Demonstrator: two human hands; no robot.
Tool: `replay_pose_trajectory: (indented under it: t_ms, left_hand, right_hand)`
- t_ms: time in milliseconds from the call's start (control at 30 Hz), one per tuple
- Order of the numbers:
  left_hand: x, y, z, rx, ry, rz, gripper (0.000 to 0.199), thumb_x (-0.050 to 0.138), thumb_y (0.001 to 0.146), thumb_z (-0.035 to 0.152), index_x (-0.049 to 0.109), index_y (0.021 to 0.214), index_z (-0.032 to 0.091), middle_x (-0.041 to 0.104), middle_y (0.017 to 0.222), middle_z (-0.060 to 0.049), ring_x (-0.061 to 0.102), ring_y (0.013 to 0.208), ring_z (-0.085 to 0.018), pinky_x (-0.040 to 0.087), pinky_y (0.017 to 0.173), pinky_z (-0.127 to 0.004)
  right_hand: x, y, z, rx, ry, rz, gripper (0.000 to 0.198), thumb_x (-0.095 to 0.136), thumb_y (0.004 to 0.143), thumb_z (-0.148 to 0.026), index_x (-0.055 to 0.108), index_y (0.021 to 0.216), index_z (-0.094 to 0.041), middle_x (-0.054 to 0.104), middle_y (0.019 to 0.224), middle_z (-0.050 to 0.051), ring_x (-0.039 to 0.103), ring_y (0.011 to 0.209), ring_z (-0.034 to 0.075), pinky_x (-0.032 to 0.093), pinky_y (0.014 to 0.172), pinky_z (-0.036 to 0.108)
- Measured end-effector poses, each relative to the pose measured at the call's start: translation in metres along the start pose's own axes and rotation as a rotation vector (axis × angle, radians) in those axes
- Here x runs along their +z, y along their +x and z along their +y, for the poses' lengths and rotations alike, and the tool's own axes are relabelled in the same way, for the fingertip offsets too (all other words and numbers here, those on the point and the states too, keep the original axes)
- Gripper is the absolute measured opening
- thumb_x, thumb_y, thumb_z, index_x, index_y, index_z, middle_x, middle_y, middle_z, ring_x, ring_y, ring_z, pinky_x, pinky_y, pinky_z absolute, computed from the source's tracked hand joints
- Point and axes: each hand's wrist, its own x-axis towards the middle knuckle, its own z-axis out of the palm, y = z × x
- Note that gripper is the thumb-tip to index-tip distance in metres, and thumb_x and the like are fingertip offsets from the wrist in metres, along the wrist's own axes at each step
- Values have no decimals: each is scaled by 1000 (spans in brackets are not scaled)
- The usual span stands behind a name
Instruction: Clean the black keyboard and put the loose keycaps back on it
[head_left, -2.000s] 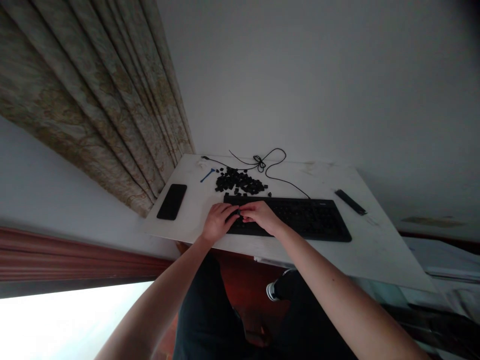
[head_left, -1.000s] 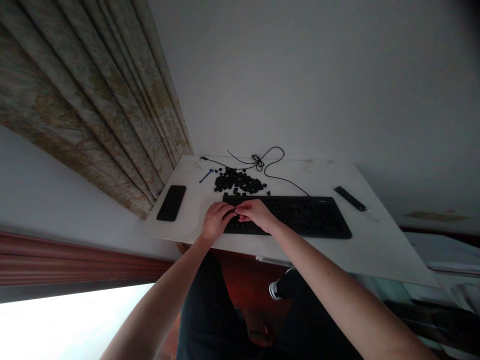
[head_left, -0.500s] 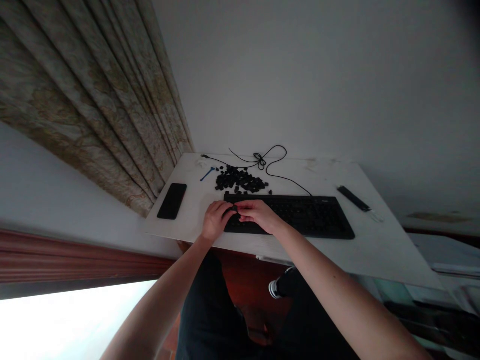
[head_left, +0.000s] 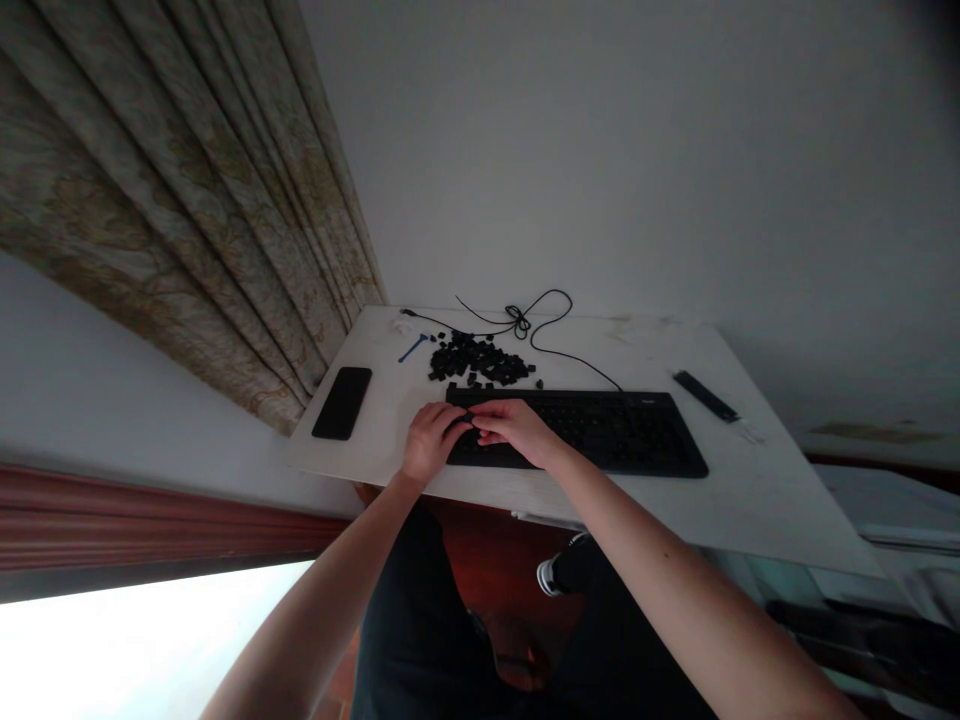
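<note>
A black keyboard lies along the front of the white table, its left part beneath my hands. Over that left end, my left hand and my right hand meet at their fingertips. Between them they pinch a small black keycap, mostly covered by the fingers. Just behind the keyboard is a loose pile of black keycaps. Left of the pile lies a thin blue tool. The keys right under my fingers are hidden.
A black phone lies at the table's left side. The keyboard's cable loops behind the keycaps, tied in a bundle. A dark narrow strip-like object is at the right. A patterned curtain hangs beside the table's left edge.
The keycap between my fingertips has tilted or shifted slightly and shows less. Both hands stay in nearly the same place; the whole view has moved a touch.
</note>
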Motion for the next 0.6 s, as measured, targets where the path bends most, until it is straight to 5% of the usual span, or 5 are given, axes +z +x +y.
replay_pose_trajectory:
  t_ms: [600]
  left_hand:
    - [10, 8, -1, -109, 143, -7, 24, 63, 87, 23, 64, 111, 22, 66, 111, -9, 61, 110, -28, 47, 99, -49]
  right_hand:
    - [-12, 55, -21, 158, -347, 189, 7, 78, 65, -8, 74, 68, -13, 62, 48, 2, 51, 41, 10, 44, 38, 21]
